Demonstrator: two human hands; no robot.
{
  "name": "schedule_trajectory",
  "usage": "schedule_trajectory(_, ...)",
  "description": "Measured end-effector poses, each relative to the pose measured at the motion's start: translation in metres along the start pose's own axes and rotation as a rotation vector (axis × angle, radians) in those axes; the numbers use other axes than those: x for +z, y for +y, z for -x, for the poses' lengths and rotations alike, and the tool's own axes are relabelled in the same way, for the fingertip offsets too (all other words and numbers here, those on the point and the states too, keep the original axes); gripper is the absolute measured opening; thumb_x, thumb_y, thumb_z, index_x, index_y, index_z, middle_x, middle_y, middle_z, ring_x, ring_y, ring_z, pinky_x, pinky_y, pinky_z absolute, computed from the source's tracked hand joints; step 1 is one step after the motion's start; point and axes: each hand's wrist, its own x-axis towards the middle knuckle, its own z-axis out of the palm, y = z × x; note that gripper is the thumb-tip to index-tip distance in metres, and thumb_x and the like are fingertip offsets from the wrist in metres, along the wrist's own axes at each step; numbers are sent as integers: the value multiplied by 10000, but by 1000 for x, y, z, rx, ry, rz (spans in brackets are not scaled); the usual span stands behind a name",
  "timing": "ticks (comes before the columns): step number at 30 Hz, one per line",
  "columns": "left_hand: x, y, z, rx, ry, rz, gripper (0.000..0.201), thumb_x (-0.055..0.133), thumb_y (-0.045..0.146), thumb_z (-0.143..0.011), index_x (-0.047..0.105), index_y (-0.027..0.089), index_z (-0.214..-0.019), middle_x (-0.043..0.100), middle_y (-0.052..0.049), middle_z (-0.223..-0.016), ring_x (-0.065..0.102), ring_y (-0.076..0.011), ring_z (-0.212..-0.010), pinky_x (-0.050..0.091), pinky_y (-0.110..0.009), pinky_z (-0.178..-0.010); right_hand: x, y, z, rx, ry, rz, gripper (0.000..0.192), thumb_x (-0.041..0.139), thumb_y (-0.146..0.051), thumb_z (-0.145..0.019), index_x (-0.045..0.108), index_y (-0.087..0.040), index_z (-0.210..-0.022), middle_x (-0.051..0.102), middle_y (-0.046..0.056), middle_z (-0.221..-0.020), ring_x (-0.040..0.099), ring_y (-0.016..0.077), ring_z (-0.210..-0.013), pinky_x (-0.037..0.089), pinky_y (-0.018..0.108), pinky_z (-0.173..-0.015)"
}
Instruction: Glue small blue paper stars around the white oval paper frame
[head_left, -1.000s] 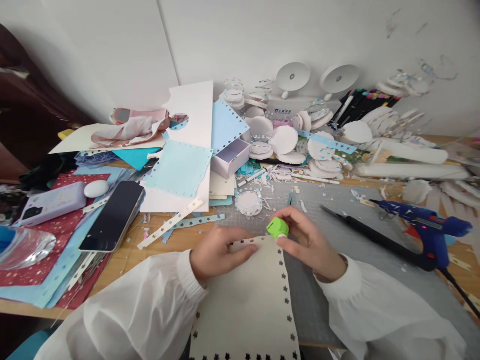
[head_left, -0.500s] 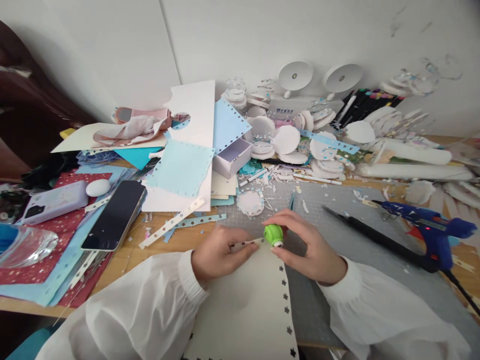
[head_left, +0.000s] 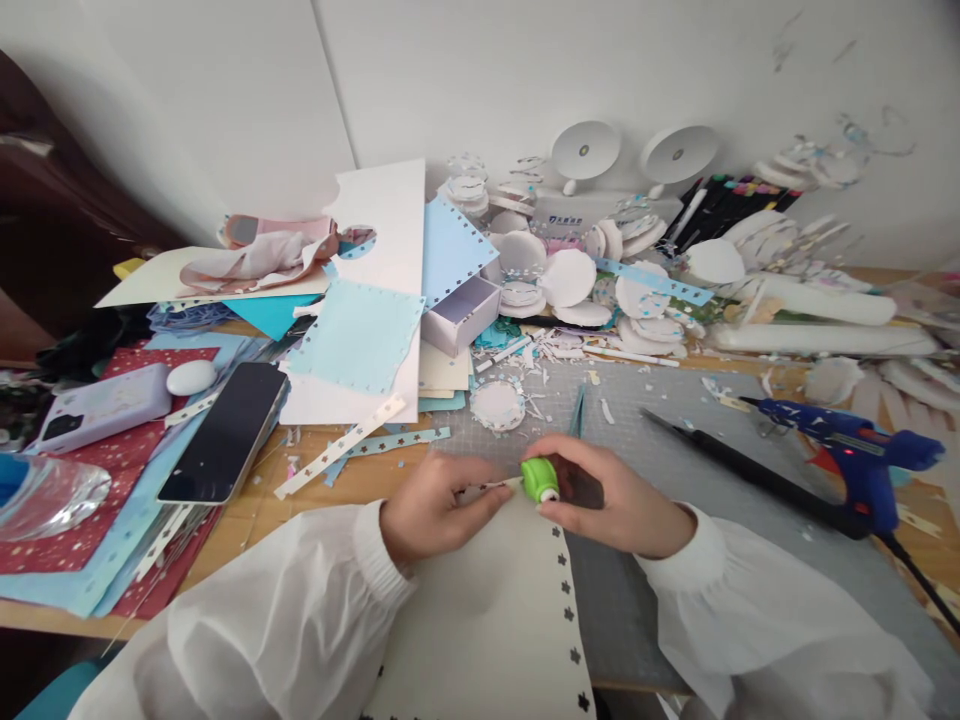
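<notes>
A cream paper sheet (head_left: 487, 610) with star holes along its right edge lies on the grey cutting mat (head_left: 675, 480) in front of me. My left hand (head_left: 431, 505) pinches the sheet's top edge between thumb and fingers. My right hand (head_left: 607, 500) grips a small green hole punch (head_left: 540, 479) placed on the sheet's top edge, close to the left fingertips. Both arms wear white sleeves.
A blue glue gun (head_left: 855, 450) and a black tool (head_left: 735, 465) lie on the mat at the right. A black phone (head_left: 225, 430), a lilac case (head_left: 105, 405) and red star paper sit at the left. Paper circles, punched strips, a small lilac box (head_left: 461, 315) and scraps crowd the back.
My right hand has carried the green punch left and down along the sheet's top edge, from the right corner toward my left fingers. The left hand has stayed put.
</notes>
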Motion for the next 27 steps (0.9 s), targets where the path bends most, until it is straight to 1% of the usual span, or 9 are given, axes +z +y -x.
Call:
schedule_trajectory(6, -3, 3, 0, 12, -8, 50, 255, 497, 249, -871, 686, 94, -797, 563, -8, -585, 393, -64, -480, 294, -178, -459, -1, 1, 1, 66, 2, -127, 306, 623, -318, -767, 480, -209, -1015, 493, 7, -814, 480, 130, -685, 398, 239, -572)
schedule_trajectory(9, -3, 4, 0, 14, -28, 57, 272, 493, 253, -870, 681, 91, -757, 524, 3, -547, 365, -64, -468, 276, -179, -443, -2, 2, 1, 80, -33, -123, 313, 639, -309, -754, 486, -215, -1010, 470, -5, -785, 455, 121, -659, 379, 233, -562)
schedule_trajectory(12, -5, 5, 0, 17, -51, 69, 273, 492, 244, -868, 672, 88, -734, 496, 11, -530, 354, -64, -466, 270, -178, -439, -2, 2, 2, 81, -63, -140, 323, 642, -302, -751, 483, -219, -1020, 464, -5, -801, 445, 117, -667, 375, 229, -571)
schedule_trajectory(15, -7, 6, 0, 19, -61, 93, 256, 499, 242, -864, 667, 88, -747, 518, 4, -545, 368, -65, -468, 278, -179, -443, -2, 1, 4, 91, -94, -187, 328, 637, -304, -747, 470, -217, -1015, 455, -4, -813, 444, 116, -682, 373, 222, -574)
schedule_trajectory(18, -8, 7, 0, 65, -120, 142, 267, 479, 238, -874, 651, 92, -732, 541, -11, -572, 398, -75, -493, 311, -186, -471, -2, 0, 4, 96, -154, -203, 339, 634, -317, -732, 445, -209, -993, 445, -12, -794, 434, 108, -659, 367, 213, -558)
schedule_trajectory(20, -7, 7, 0, 107, -161, 168, 287, 465, 240, -882, 632, 98, -697, 536, -14, -570, 405, -82, -507, 329, -194, -493, -2, 0, 4, 64, -198, -132, 316, 625, -332, -726, 439, -201, -944, 436, -22, -751, 413, 100, -622, 349, 209, -537)
schedule_trajectory(23, -6, 5, 1, 148, -203, 181, 303, 459, 245, -885, 622, 100, -674, 515, -11, -548, 383, -84, -497, 324, -205, -492, -2, -1, 3, -34, -245, 43, 252, 590, -373, -737, 432, -194, -821, 411, -36, -669, 369, 94, -571, 302, 212, -509)
schedule_trajectory(25, -6, 4, 1, 160, -224, 185, 304, 461, 237, -886, 626, 96, -673, 501, -6, -536, 373, -83, -487, 314, -207, -483, -2, -2, 3, -87, -248, 146, 245, 555, -400, -754, 423, -195, -768, 407, -37, -638, 355, 95, -555, 279, 222, -506)
schedule_trajectory(27, -5, 4, 1, 163, -229, 189, 280, 470, 225, -883, 639, 93, -702, 517, -12, -547, 391, -83, -491, 324, -206, -489, -2, -2, 4, -120, -232, 227, 256, 526, -429, -769, 419, -197, -746, 405, -37, -613, 343, 98, -537, 256, 234, -506)
